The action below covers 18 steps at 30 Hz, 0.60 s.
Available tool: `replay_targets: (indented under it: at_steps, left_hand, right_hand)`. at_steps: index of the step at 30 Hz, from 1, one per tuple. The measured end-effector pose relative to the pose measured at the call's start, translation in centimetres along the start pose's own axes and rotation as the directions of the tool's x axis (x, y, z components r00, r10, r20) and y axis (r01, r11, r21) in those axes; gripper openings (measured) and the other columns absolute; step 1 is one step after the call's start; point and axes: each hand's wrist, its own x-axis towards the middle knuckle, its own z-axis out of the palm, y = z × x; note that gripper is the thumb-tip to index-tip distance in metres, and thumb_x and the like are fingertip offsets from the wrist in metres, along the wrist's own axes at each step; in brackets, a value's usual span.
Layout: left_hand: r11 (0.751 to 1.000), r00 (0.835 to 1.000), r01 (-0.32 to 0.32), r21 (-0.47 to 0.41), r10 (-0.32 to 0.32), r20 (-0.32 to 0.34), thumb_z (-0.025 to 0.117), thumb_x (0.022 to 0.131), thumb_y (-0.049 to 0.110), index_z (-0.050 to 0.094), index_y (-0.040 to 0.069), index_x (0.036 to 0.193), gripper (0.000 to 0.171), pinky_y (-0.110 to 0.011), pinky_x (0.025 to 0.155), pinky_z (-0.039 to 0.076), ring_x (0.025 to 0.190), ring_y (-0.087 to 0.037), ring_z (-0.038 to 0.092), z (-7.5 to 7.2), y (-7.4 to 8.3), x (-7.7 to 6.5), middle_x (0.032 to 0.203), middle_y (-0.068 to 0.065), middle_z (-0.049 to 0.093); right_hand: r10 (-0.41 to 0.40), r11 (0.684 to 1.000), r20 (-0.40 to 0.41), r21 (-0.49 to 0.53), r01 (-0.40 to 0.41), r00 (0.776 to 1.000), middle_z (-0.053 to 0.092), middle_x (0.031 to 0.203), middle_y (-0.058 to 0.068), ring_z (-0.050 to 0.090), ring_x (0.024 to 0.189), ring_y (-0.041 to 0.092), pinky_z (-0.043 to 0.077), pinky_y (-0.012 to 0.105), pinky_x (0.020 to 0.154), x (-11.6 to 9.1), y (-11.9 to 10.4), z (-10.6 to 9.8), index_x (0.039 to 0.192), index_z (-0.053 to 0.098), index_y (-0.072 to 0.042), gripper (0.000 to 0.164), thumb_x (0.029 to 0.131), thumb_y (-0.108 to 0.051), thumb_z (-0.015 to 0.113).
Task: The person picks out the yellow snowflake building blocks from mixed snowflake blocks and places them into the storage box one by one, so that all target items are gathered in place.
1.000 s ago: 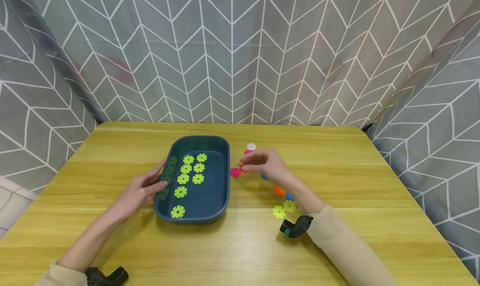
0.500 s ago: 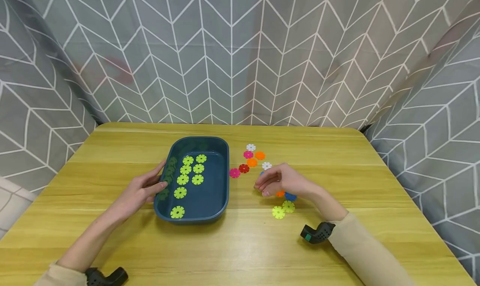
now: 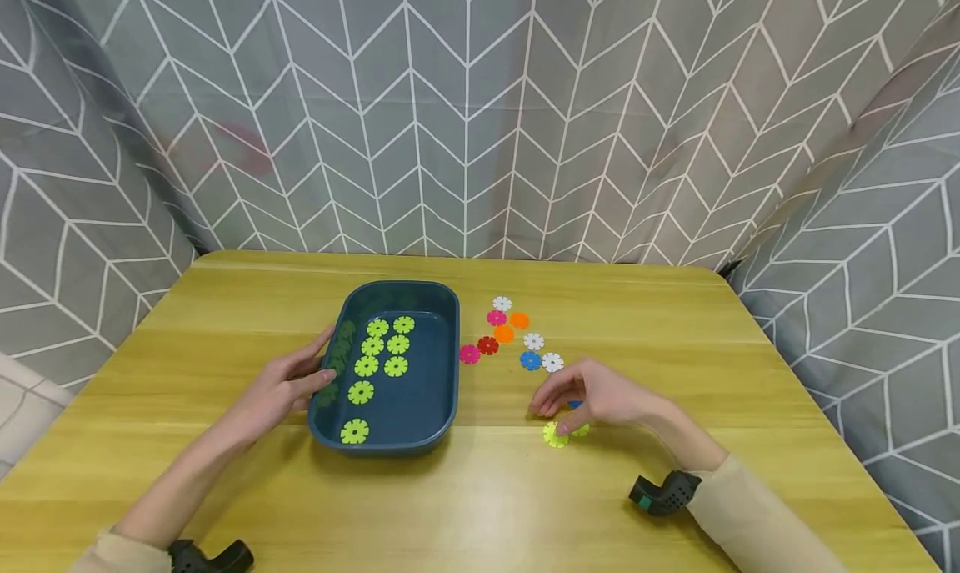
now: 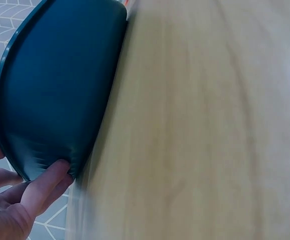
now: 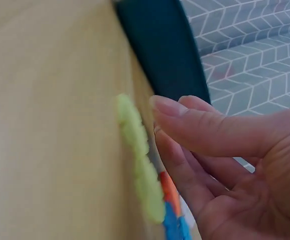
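My left hand grips the left wall of a dark blue plastic tub, thumb over the rim and fingers against the outside, as the left wrist view also shows. Several yellow-green notched discs, like snowflake building pieces, lie flat inside; one yellow disc is near the tub's front. My right hand hovers low over the table, fingers bent and thumb overlapping a loose yellow disc. In the right wrist view two yellow discs lie just beyond the fingertips, and the space between thumb and fingers holds nothing.
Right of the tub lie more notched discs: a red disc, a blue disc, a white disc, plus pink and orange ones. Both wrists carry black camera mounts. A grey patterned curtain hangs behind the wooden table.
My right hand has moved from the pink and red discs near the tub, down and to the right, to the yellow discs. My left hand and the tub stay in place.
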Motion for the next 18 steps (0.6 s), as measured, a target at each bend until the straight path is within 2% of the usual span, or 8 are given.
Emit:
replay_targets:
  at_steps: [7, 14, 18]
  left_hand:
    - [1.0, 1.0, -0.016, 0.005, 0.016, 0.008, 0.05, 0.105, 0.019, 0.012, 0.012, 0.161, 0.068, -0.033, 0.085, 0.059, 0.13, -0.048, 0.05, -0.02, 0.35, 0.09, 0.154, -0.036, 0.03]
    - [1.0, 1.0, 0.006, 0.021, -0.006, -0.006, 0.051, 0.105, 0.021, 0.014, 0.014, 0.161, 0.068, -0.033, 0.086, 0.059, 0.129, -0.047, 0.051, 0.07, 0.18, 0.09, 0.155, -0.035, 0.03]
    - [1.0, 1.0, -0.003, 0.024, 0.004, -0.004, 0.051, 0.105, 0.021, 0.013, 0.013, 0.161, 0.068, -0.033, 0.085, 0.059, 0.127, -0.046, 0.053, 0.01, 0.24, 0.18, 0.154, -0.036, 0.031]
  right_hand:
    - [-0.013, 0.998, 0.001, -0.063, 0.013, 1.0, 0.072, 0.11, 0.016, 0.067, 0.1, 0.026, 0.055, 0.032, 0.092, -0.77, 0.75, 0.23, 0.113, 0.071, 0.002, 0.036, 0.078, 0.001, 0.081]
    - [0.035, 0.991, -0.092, -0.122, -0.046, 0.995, 0.074, 0.106, 0.007, 0.065, 0.097, 0.023, 0.054, 0.029, 0.088, -0.69, 0.57, 0.78, 0.108, 0.075, -0.007, 0.028, 0.08, -0.001, 0.08]
    - [0.046, 0.987, -0.145, -0.145, -0.068, 0.988, 0.074, 0.107, 0.005, 0.064, 0.097, 0.024, 0.054, 0.029, 0.088, -0.66, 0.45, 0.91, 0.107, 0.076, -0.01, 0.026, 0.083, -0.001, 0.077]
